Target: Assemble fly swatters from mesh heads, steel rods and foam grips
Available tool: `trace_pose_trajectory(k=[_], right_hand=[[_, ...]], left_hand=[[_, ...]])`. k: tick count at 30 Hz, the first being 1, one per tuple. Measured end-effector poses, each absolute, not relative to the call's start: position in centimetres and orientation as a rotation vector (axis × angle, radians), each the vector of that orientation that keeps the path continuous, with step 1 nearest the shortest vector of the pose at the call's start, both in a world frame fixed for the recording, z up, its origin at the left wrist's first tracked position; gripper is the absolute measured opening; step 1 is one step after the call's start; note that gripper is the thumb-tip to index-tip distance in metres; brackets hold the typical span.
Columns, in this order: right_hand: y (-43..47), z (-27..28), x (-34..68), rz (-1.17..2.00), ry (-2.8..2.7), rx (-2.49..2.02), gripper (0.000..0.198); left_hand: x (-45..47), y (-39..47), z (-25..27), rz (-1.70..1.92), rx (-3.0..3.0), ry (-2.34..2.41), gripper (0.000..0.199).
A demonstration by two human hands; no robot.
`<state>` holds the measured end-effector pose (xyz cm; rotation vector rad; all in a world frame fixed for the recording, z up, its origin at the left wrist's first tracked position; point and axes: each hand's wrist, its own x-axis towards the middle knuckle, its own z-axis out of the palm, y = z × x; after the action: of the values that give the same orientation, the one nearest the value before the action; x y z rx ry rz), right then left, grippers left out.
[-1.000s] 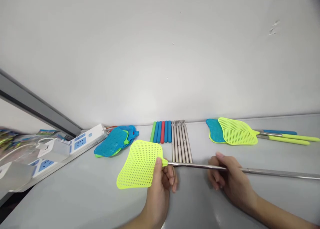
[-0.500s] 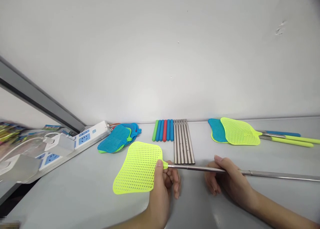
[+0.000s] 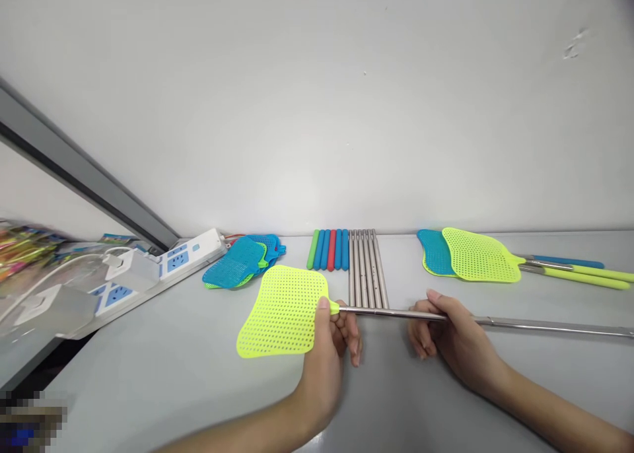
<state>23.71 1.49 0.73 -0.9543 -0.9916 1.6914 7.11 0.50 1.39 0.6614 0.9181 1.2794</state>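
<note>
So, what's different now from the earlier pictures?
The right hand has edged slightly leftward, closer to the left hand; the camera view shifted too. Nothing was grasped or released: left still holds the yellow-green flyswatter head, right its metal rod. The metal tubes beyond stayed put.

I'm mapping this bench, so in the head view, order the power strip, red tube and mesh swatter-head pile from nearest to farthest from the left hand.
From the left hand:
1. Red tube, ahead.
2. Swatter-head pile, ahead and left.
3. Power strip, farthest left.
</note>
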Motion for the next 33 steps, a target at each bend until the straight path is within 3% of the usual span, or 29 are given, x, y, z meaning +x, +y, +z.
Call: trace_pose_trajectory(k=[33], right_hand=[[1.9,1.9,24.4,1.711,-1.055,-0.970,0.043]], left_hand=[[7.0,1.0,1.5,1.142,0.827,0.877,0.043]])
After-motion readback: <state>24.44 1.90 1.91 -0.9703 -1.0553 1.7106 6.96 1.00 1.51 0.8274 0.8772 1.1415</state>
